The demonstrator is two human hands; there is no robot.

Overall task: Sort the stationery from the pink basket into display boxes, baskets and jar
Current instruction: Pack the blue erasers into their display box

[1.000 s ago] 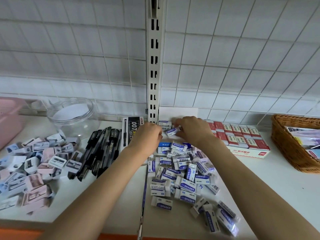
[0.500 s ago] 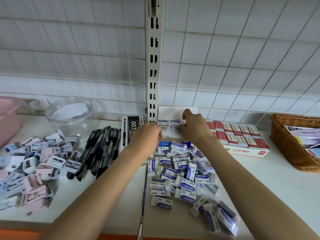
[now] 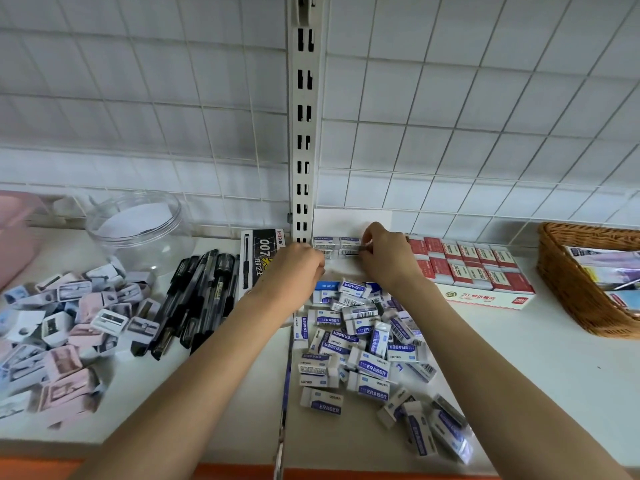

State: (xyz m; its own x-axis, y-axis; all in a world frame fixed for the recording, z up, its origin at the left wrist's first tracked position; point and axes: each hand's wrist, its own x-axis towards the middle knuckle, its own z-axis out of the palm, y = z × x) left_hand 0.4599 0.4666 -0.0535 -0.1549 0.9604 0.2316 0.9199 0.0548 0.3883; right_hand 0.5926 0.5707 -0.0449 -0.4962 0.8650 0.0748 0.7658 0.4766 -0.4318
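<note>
Right hand (image 3: pixel 379 259) pinches an eraser (image 3: pixel 350 251) in the far white box (image 3: pixel 353 221); left hand (image 3: pixel 298 268) curls beside it, grip unclear. Near pile (image 3: pixel 360 344) reads "ERASER"; pen box (image 3: pixel 261 258) "007".

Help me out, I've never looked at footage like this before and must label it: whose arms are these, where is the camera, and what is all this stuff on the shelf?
There is no machine here. A person wears a wide-angle camera on the head, so you look forward and down along their own two bare arms at a white shelf against a wire-grid wall.

The left hand and right hand meet at a white display box at the back. The right hand pinches an eraser beside those already lined up there; the left hand's fingers are curled, and what they hold is hidden.

In front lies a pile of loose erasers. To the left are black pens, a heap of sharpeners, a clear jar and the pink basket. To the right are a red-and-white box and a wicker basket.
</note>
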